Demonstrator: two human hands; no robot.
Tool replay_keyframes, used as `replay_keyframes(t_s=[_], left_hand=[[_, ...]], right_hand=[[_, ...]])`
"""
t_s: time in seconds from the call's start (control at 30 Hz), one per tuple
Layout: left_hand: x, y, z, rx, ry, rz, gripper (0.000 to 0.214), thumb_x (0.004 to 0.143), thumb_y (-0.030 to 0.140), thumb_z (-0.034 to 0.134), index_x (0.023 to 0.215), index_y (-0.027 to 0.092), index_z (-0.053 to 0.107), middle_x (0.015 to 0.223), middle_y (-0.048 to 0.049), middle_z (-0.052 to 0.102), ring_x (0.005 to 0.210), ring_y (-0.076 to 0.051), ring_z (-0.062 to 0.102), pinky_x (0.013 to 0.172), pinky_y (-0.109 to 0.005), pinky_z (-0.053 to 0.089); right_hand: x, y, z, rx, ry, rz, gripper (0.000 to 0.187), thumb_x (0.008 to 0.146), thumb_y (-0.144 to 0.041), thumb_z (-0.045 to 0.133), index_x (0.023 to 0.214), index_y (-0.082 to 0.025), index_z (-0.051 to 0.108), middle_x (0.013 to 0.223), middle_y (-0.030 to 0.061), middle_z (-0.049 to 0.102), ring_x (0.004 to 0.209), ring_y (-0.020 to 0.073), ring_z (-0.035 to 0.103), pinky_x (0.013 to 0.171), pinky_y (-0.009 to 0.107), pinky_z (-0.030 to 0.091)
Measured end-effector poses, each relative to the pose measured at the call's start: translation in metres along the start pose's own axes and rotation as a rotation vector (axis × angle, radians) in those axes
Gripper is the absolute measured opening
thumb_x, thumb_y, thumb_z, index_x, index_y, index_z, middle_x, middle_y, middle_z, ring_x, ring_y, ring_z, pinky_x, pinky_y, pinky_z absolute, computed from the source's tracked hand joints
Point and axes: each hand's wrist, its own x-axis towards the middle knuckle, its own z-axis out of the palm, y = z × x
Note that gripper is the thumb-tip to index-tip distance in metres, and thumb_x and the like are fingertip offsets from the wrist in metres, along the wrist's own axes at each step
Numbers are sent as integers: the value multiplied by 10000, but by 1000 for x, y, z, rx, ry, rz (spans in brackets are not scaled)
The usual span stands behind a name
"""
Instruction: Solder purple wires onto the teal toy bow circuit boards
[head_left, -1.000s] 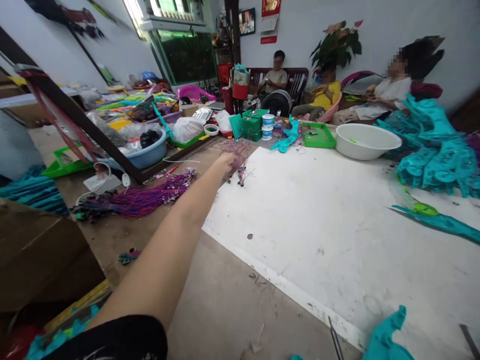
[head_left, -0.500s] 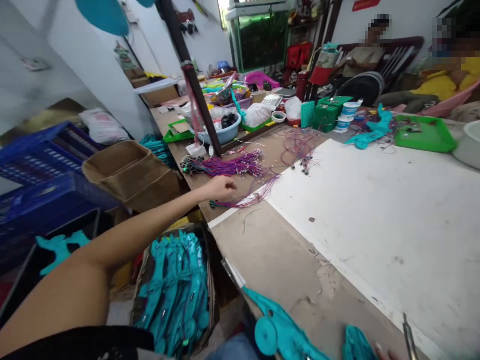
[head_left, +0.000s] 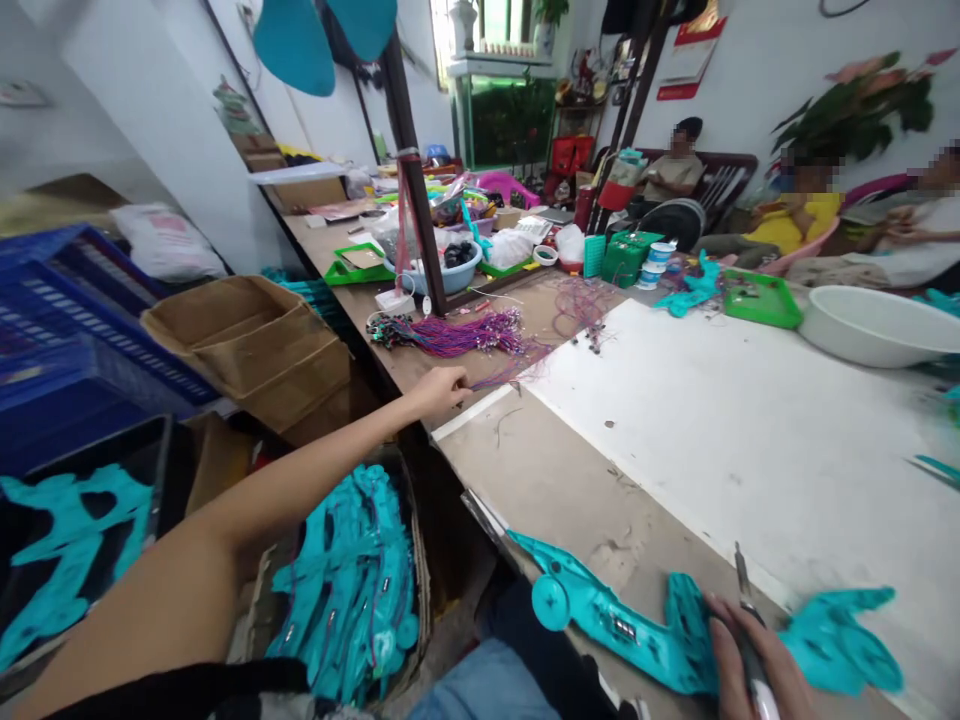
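Note:
My left hand (head_left: 442, 390) reaches out over the table's left edge, its fingers closed around the near end of a few thin purple and red wires (head_left: 499, 376). Just beyond it lies a thick bundle of the same wires (head_left: 465, 332). At the lower right, my right hand (head_left: 761, 655) grips a soldering iron (head_left: 742, 580), tip pointing away from me. That hand rests over a turquoise plastic part (head_left: 622, 630) with a round disc and a small metal contact slot. Another turquoise piece (head_left: 844, 640) shows to the right of the hand.
Below my left arm stands a box of stacked turquoise parts (head_left: 352, 580). A black crate (head_left: 161, 470) with more parts, a cardboard box (head_left: 255, 340) and blue crates (head_left: 82, 370) are at left. A white sheet (head_left: 675, 420) covers much of the table. People sit beyond it.
My left hand has closed on the ends of the loose wires. My right hand and the soldering iron have come further into view as the camera turned.

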Motion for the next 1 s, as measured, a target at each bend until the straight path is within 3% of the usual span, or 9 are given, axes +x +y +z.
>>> replay_keyframes(t_s=[0.17, 0.27, 0.4, 0.5, 0.63, 0.73, 0.83, 0.93, 1.0], left_hand=[[-11, 23, 19, -110, -167, 113, 161, 705, 259, 682, 847, 192, 713, 764, -33, 699, 733, -176, 624, 639, -223, 395], [-7, 21, 22, -225, -220, 127, 361, 735, 304, 667, 1067, 163, 688, 758, -21, 700, 689, -146, 614, 622, -202, 405], [8, 7, 8, -627, -261, -114, 614, 722, 276, 667, 1299, 109, 540, 678, -7, 669, 558, -112, 534, 533, -204, 389], [14, 1, -1, -727, -249, -229, 529, 726, 262, 659, 1224, 94, 603, 608, -3, 633, 499, -94, 487, 503, -210, 387], [12, 4, -2, -731, -366, -198, 365, 646, 261, 731, 977, 107, 729, 555, -1, 616, 468, -94, 485, 476, -216, 376], [10, 5, -2, -815, -352, -130, 454, 676, 323, 710, 1086, 129, 689, 715, -49, 700, 577, -120, 583, 539, -220, 432], [11, -1, -1, -663, -210, -113, 466, 749, 342, 625, 1180, 167, 638, 865, -70, 730, 709, -137, 640, 626, -225, 470], [12, -7, 4, -371, -157, -151, 291, 682, 272, 654, 945, 178, 736, 805, -39, 734, 752, -175, 648, 684, -236, 477], [10, -6, 10, -293, -100, -176, 236, 647, 229, 660, 862, 187, 746, 863, -39, 736, 839, -207, 647, 747, -249, 475]], right_hand=[[-1, 1, 2, -15, -10, -28, 481, 883, -544, 495, 1090, -139, 649, 1044, 112, 686, 1035, 316, 623, 972, 441, 461], [-4, 12, 4, -11, -3, -33, 456, 882, -540, 508, 1095, -162, 650, 1074, 97, 680, 1058, 303, 613, 978, 431, 450], [-7, 21, 7, -14, 20, -68, 435, 882, -534, 513, 1080, -175, 657, 1040, 82, 693, 1018, 289, 627, 941, 411, 465], [-7, 22, 8, -6, 13, -86, 408, 891, -491, 525, 1105, -167, 649, 1053, 86, 690, 1015, 285, 627, 947, 411, 460], [-5, 19, 7, -12, 25, -121, 387, 891, -462, 538, 1104, -158, 650, 1045, 94, 691, 1022, 294, 624, 945, 417, 462], [-5, 17, 5, -12, -6, -122, 368, 898, -432, 536, 1116, -154, 643, 1068, 101, 684, 1055, 299, 610, 959, 430, 458], [-5, 17, 4, -20, -7, -139, 372, 903, -432, 527, 1117, -150, 641, 1057, 106, 684, 1060, 297, 608, 962, 434, 462], [-5, 17, 4, -27, 1, -178, 367, 904, -428, 528, 1102, -143, 647, 1032, 106, 689, 1053, 294, 610, 968, 437, 462], [-5, 17, 4, -26, 10, -201, 347, 902, -407, 538, 1097, -141, 647, 1026, 104, 691, 1036, 284, 616, 977, 437, 457]])
